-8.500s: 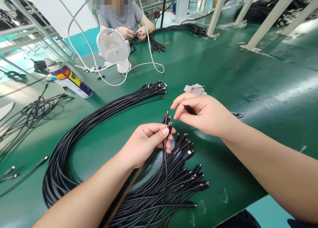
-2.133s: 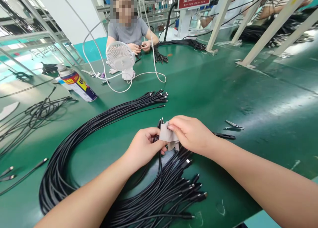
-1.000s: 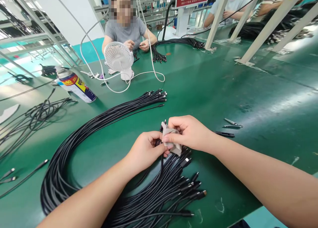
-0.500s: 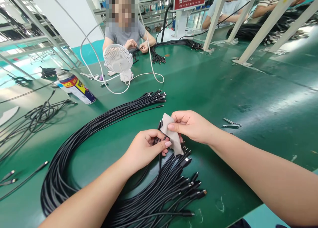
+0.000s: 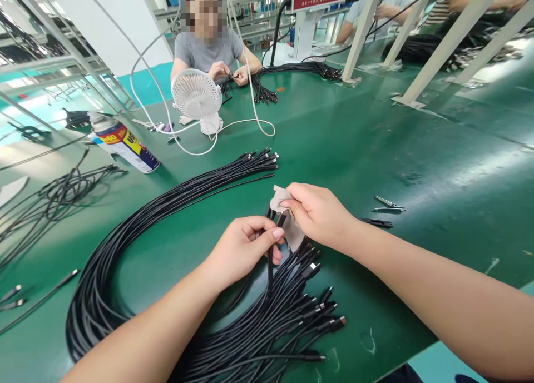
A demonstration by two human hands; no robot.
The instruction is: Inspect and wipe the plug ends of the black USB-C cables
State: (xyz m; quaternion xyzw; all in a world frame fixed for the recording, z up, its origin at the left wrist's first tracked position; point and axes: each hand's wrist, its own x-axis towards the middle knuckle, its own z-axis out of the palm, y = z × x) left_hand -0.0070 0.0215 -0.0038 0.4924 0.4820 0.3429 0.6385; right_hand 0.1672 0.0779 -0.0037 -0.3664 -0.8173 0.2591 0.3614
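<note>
My left hand [image 5: 252, 247] is closed around black cables, with one connector [image 5: 282, 219] poking up past the thumb. Pinched in my right hand [image 5: 312, 210] is a pale grey cloth [image 5: 294, 232], which hangs down beside that connector. Whether cloth and connector touch, I cannot tell. Below both hands, many plug ends [image 5: 311, 269] of a thick bundle of black cables [image 5: 125, 255] fan out over the green table. The bundle curves round to the left, and its far ends [image 5: 262, 159] lie beyond my hands.
Tweezers [image 5: 390, 207] and a dark tool [image 5: 377, 223] lie right of my hands. A spray can [image 5: 125, 144], a white fan [image 5: 197, 97] and loose tangled cables [image 5: 70, 188] are at left. Across the table a person [image 5: 211, 55] handles cables. White posts [image 5: 442, 55] rise at right.
My right hand has turned and bunched the cloth more tightly, uncovering the connector in my left hand. The left hand has hardly moved. The dark tool by the tweezers shows more fully.
</note>
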